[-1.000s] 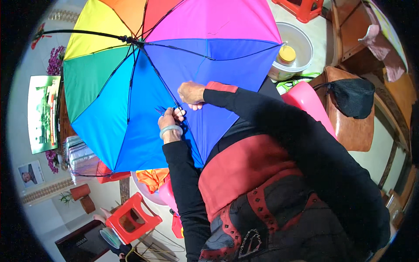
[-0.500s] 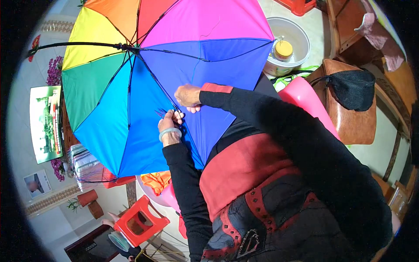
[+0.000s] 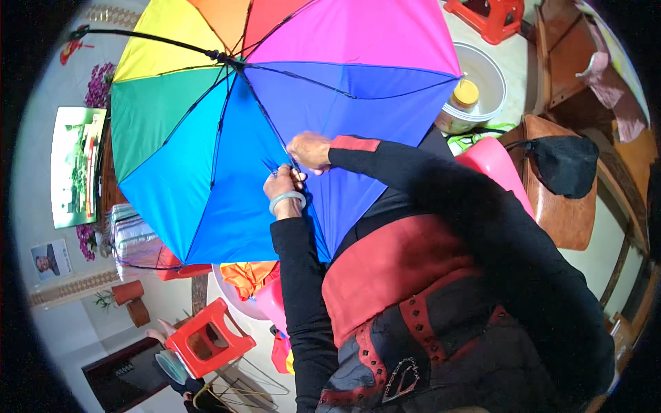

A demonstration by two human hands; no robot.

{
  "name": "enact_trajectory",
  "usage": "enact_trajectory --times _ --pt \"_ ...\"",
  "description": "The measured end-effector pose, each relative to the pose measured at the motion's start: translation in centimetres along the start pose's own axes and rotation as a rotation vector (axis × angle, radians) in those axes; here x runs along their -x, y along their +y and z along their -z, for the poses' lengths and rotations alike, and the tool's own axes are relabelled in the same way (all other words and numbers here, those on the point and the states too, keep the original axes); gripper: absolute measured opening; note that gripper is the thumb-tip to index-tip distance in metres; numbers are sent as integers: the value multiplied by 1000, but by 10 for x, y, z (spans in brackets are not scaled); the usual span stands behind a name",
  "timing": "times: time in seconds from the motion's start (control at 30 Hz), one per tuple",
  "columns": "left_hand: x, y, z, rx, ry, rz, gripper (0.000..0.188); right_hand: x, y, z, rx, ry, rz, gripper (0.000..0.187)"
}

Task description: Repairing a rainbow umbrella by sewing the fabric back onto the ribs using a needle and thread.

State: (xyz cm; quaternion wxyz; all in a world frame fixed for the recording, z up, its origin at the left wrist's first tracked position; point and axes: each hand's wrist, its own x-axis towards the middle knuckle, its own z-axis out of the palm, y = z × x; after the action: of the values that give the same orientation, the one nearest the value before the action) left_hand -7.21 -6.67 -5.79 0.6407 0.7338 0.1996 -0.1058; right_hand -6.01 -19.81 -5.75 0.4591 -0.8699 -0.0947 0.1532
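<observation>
- We find the shaft [image 3: 151, 41] reaching from the canopy's hub past its upper-left edge.
- We place the open umbrella [image 3: 310, 110] inner face toward us, its lower edge at the person's lap.
- At the left hand [image 3: 282, 182], near the lower edge, we see the fingers curled almost closed beside a rib [image 3: 267, 115]; a thin, pointed blue item [image 3: 270, 166] protrudes. We cannot tell which they grip.
- At the right hand [image 3: 310, 151], just above, we see curled, blurred fingers; their hold is hidden.
- We note the change: this hand now sits slightly closer to the left one, so we judge the handling stays at the same rib.
- Beyond the right edge, we locate a bucket [image 3: 500, 79] containing a yellow-lidded jar [image 3: 466, 93].
</observation>
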Motion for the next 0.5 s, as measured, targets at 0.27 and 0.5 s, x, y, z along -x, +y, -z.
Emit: enact_trajectory --times 0.27,0.5 --pt "5 2 -2 122 11 12 14 34 -54 152 -620 253 163 13" --pt "0 1 -6 24 93 22 21 162 -93 254 -816 580 443 5"
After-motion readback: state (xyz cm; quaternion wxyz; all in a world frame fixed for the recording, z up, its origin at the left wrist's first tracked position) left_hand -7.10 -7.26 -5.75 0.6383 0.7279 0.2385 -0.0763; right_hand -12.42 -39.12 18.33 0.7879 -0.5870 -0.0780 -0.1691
